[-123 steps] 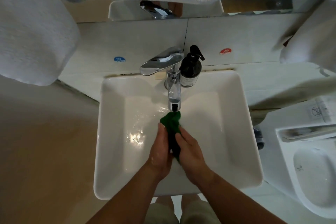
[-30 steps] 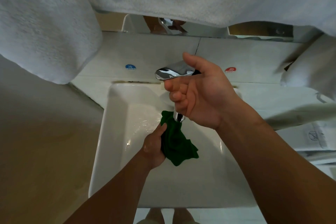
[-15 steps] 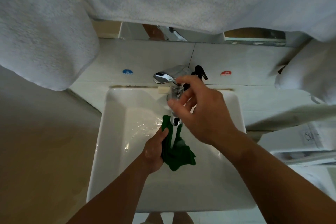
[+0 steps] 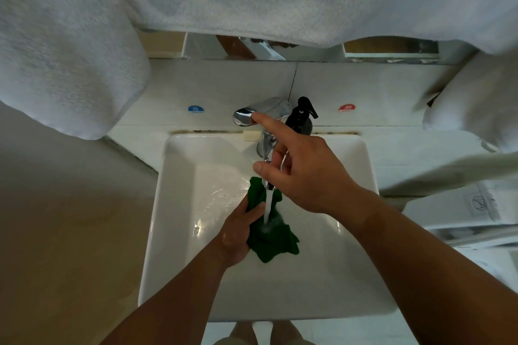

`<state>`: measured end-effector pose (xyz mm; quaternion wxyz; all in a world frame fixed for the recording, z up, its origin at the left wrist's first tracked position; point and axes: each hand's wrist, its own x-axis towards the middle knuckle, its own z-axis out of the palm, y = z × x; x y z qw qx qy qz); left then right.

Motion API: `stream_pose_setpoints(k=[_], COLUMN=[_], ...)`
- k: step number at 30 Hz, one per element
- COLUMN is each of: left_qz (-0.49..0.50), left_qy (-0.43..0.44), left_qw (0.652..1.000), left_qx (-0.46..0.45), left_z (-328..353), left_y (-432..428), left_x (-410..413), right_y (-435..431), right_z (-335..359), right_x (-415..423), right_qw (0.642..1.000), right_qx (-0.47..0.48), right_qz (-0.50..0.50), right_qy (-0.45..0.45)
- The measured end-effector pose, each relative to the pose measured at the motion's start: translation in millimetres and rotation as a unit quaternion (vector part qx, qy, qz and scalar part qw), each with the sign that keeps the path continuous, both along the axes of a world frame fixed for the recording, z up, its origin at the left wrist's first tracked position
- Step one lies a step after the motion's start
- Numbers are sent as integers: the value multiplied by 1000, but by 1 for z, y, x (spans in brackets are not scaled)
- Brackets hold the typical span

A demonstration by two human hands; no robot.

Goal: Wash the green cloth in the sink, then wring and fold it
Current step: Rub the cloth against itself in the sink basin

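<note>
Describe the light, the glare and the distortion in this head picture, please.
Head view: dim, soft light; small glare spots on the wet sink floor and on the chrome tap handle; the wide lens bows the sink's edges; the white towels at the top look soft and the right edge smeared; the green cloth and both hands stay fairly sharp.
</note>
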<state>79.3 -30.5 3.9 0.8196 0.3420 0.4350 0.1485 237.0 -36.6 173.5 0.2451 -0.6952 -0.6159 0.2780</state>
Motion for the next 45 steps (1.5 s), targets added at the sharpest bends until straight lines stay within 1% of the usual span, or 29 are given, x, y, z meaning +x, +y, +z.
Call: stream_pose_setpoints(k=[4, 10, 14, 18, 22, 23, 25, 26, 27, 28, 30, 31, 32, 33, 36, 37, 38, 39, 40, 41, 42, 43, 44, 45], left_qz=[-18, -40, -11, 55, 73, 76, 76, 75, 79, 79, 66, 61, 59, 55, 62, 68, 76, 87, 98, 107, 111, 104, 86, 57], left_qy=[-6, -6, -6, -2, 16, 16, 7, 4, 5, 6, 9, 14, 21, 23, 47, 57, 63, 67, 68, 67, 63, 62, 66, 68], left_qw=[1000, 999, 1000, 997, 994, 994, 992, 992, 990, 989, 990, 990, 991, 992, 992, 991, 989, 988, 986, 983, 981, 980, 980, 981], left_qx=[-10, 19, -11, -61, -76, -82, -96, -104, -114, -123, -127, -124, -118, -112, -100, -103, -106, -111, -120, -131, -145, -157, -168, -170], left_z=[-1, -5, -4, 0, 1, 0, 0, 1, 2, 2, 0, 1, 3, 3, 2, 0, -2, -4, -2, -2, -2, -1, 2, 0], left_y=[1, 1, 3, 2, 1, 0, -3, -5, -6, -9, -16, -20, -24, -26, -25, -23, -19, -14, -10, -5, -1, 2, 3, 3], left_x=[-7, -12, -14, -17, -17, -17, -19, -19, -19, -20, -19, -16, -13, -11, -5, -7, -8, -11, -14, -17, -20, -23, -25, -27], right_y=[0, 0, 1, -1, -1, -4, -22, -37, -55, -72, -89, -89, -86, -81, -68, -69, -72, -76, -80, -84, -87, -89, -89, -88], right_z=[0, -2, -4, -8, -15, -14, -17, -24, -36, -51, -87, -105, -122, -135, -160, -162, -160, -156, -150, -145, -143, -145, -148, -152], right_x=[2, 3, 3, 3, -6, -6, -6, -6, -9, -15, -31, -39, -45, -50, -51, -47, -42, -36, -29, -22, -16, -12, -8, -5], right_qw=[1000, 1000, 1000, 1000, 998, 998, 998, 994, 989, 984, 963, 947, 936, 931, 935, 930, 912, 877, 829, 789, 771, 766, 768, 783], right_qx=[-9, 4, 4, 14, 11, 16, 40, 49, 35, -14, -155, -203, -219, -213, -172, -170, -168, -161, -155, -147, -146, -151, -153, -154], right_qz=[4, 5, 3, -3, 11, 5, -44, -87, -135, -173, -203, -212, -227, -244, -277, -283, -296, -313, -329, -340, -346, -349, -353, -352], right_qy=[0, -8, -3, -8, -66, -58, 10, 36, 43, 46, 87, 127, 156, 168, 141, 165, 231, 328, 425, 491, 515, 518, 511, 490])
